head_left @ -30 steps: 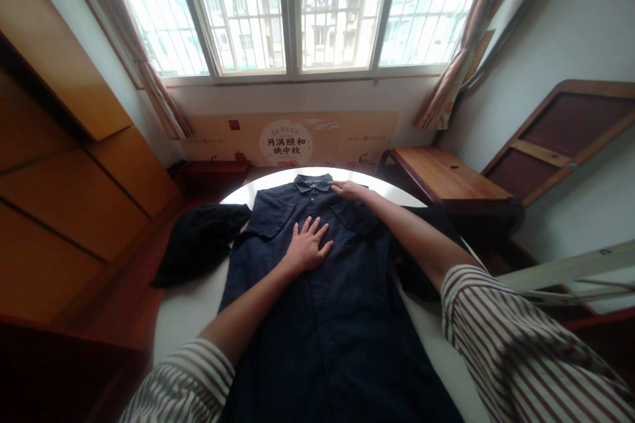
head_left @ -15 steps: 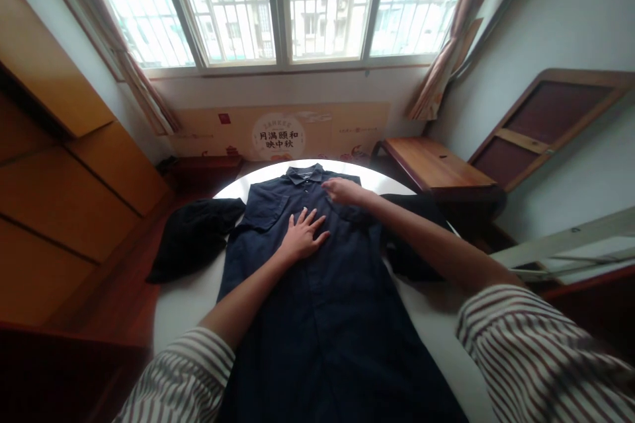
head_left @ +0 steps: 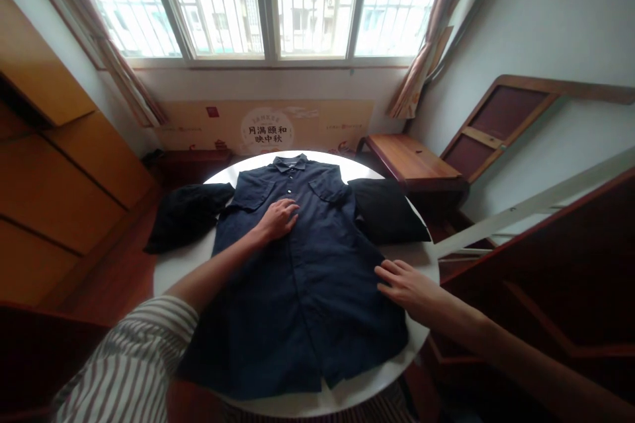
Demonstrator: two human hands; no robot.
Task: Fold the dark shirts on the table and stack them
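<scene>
A dark navy button-up shirt (head_left: 307,304) lies front side up on a round white table (head_left: 417,264), its collar pointing to the window and its short sleeves folded in over the chest. My left hand (head_left: 280,218) rests on the shirt front beside the button placket, fingers loosely bent and a little apart, holding nothing. At the shirt's right side edge is my right hand (head_left: 397,283), its fingers apart and reaching over the fabric. No cloth shows pinched in it.
A black cloth bundle (head_left: 186,215) hangs partly over the table's left edge; another folded black cloth (head_left: 387,210) lies on the right. A wooden side table (head_left: 411,158) stands beyond, near the window wall. Dark wooden furniture (head_left: 560,277) is close on the right.
My right hand has come from the shirt's upper chest down to its right side edge. My left hand's spread fingers have drawn in. The view has tilted, showing the shirt's hem.
</scene>
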